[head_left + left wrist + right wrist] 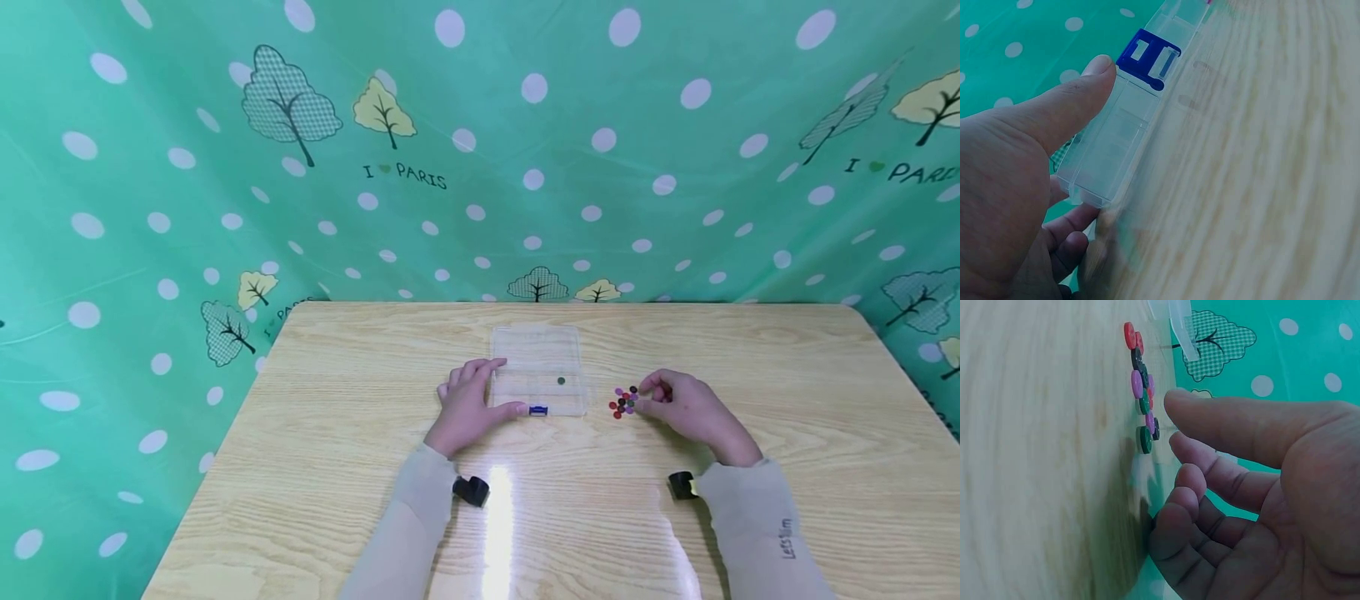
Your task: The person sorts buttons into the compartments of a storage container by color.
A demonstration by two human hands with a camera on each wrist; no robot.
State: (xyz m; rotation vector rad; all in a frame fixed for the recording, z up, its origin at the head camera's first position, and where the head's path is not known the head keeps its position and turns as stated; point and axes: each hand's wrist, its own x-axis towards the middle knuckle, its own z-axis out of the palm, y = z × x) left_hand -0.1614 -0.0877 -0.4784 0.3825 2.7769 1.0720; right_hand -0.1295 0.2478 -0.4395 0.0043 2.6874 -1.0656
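Note:
A clear plastic box [536,392] lies with its lid [536,343] folded back. In it is a green button [561,381]. My left hand [472,406] holds the box at its left end. The left thumb [1079,94] reaches along the front wall to the blue latch [1149,59], and the other fingers are at the side. Right of the box lies a cluster of small buttons [622,403], red, purple, black and green. My right hand [686,408] hovers beside their right side, fingers bent and thumb apart from the fingertips; nothing shows between them.
Box and buttons lie on a light wood-grain table [337,467]. Behind the table hangs a green dotted curtain [495,200] with printed trees. Both wrists carry black cameras under pale sleeves.

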